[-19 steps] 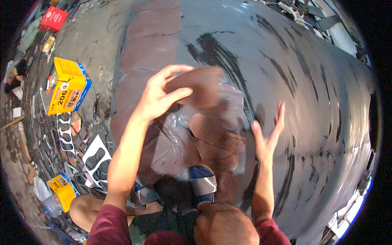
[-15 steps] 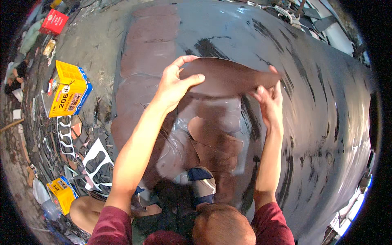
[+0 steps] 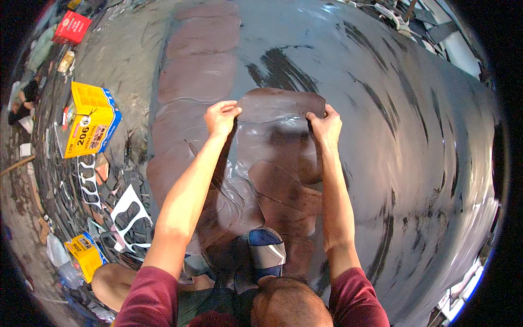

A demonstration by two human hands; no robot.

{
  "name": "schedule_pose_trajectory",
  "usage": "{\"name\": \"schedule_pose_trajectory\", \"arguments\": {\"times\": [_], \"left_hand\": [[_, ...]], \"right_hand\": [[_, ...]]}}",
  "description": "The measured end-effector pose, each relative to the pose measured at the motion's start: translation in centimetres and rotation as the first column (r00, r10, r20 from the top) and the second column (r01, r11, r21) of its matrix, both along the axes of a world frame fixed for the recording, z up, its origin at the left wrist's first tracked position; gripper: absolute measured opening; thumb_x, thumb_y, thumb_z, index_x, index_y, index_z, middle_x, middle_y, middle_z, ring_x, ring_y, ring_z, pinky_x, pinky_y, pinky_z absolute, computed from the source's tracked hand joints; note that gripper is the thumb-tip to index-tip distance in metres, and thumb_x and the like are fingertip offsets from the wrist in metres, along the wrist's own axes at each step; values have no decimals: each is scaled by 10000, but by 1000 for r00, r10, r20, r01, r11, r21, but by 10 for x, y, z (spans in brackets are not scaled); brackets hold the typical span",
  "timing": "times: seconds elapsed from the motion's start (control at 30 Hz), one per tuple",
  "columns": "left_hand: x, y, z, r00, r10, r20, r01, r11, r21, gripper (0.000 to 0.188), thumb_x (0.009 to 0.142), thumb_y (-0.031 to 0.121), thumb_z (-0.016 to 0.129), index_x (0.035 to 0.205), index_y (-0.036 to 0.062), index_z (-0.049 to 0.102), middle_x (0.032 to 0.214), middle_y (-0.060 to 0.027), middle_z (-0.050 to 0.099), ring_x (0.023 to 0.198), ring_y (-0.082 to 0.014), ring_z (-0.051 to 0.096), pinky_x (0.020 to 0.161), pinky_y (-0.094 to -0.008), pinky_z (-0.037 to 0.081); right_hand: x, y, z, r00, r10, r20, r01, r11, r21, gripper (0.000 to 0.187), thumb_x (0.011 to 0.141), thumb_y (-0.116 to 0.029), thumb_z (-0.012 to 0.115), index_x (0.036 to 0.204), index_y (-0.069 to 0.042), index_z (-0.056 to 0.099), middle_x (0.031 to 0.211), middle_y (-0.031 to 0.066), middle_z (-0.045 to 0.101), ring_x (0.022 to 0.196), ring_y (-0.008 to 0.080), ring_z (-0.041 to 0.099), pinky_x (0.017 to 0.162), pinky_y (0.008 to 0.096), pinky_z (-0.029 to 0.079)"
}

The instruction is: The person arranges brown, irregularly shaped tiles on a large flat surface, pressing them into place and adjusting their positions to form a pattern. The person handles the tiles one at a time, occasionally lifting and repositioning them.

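A brown flat piece with rounded corners (image 3: 280, 103) is low over a large dark grey sheet (image 3: 381, 174), its near part touching or close to other brown pieces. My left hand (image 3: 222, 118) pinches its left edge. At its right edge, my right hand (image 3: 326, 125) grips the corner between thumb and fingers. Several brown pieces (image 3: 199, 76) lie side by side on the sheet in a column to the left, and more (image 3: 286, 204) lie between my arms. Shadow darkens part of the middle ones.
My foot in a blue and grey sandal (image 3: 267, 253) rests on the pieces near me. Left of the sheet are a yellow and blue box (image 3: 92, 120), a red box (image 3: 72, 28), a second yellow box (image 3: 86, 256) and white cut-out scraps (image 3: 129, 215).
Both hands have come down with the brown piece, which was raised and tilted. My right hand has moved to the left, and the piece now lies flatter against the sheet.
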State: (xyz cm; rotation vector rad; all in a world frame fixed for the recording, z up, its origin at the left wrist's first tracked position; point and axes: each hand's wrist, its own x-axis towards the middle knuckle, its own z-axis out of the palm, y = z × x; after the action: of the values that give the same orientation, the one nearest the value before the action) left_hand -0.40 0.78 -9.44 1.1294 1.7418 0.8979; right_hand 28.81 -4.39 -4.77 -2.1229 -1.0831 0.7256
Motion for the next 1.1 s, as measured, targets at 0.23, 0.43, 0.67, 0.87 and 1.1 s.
{"name": "schedule_pose_trajectory", "arguments": {"times": [0.23,0.43,0.67,0.87,1.1], "left_hand": [[2,-12,1,957,-36,-287,101,971,217,302,753,91,882,1040,54,797,943,-123,789,787,-193,745,744,-315,581],[16,-46,-1,683,-228,-694,501,837,219,325,880,99,745,1202,132,729,1365,-116,614,1152,-311,667,911,-456,566],[35,22,28,351,-663,-661,827,551,-113,654,846,72,621,1482,218,575,1641,-157,387,1490,-362,407,1206,-488,383],[-80,31,96,618,-707,-343,771,631,87,486,873,155,631,1357,125,664,1339,-173,679,1223,-356,660,1054,-438,517],[-310,-139,102,546,-698,-464,622,709,-334,357,860,189,732,1191,55,738,1234,-181,711,1188,-356,654,1029,-454,510]], "right_hand": [[-6,2,2,996,-10,85,13,999,-30,420,763,-222,828,1117,-44,692,916,177,762,880,339,744,823,435,567],[-18,3,15,921,50,385,6,989,-145,837,764,-235,835,1503,-191,445,1207,241,682,1154,401,656,960,523,511],[-3,-4,-12,520,579,628,-634,755,-171,599,942,-82,532,1533,-176,509,1671,101,358,1565,339,272,1268,514,233],[19,-9,1,527,579,622,-661,739,-127,521,936,-359,684,1422,-179,633,1534,48,559,1439,241,500,1265,524,210],[-43,-17,44,825,467,317,-491,871,-6,459,894,-269,685,1333,-135,685,1453,99,623,1351,298,577,1245,564,240]]}}
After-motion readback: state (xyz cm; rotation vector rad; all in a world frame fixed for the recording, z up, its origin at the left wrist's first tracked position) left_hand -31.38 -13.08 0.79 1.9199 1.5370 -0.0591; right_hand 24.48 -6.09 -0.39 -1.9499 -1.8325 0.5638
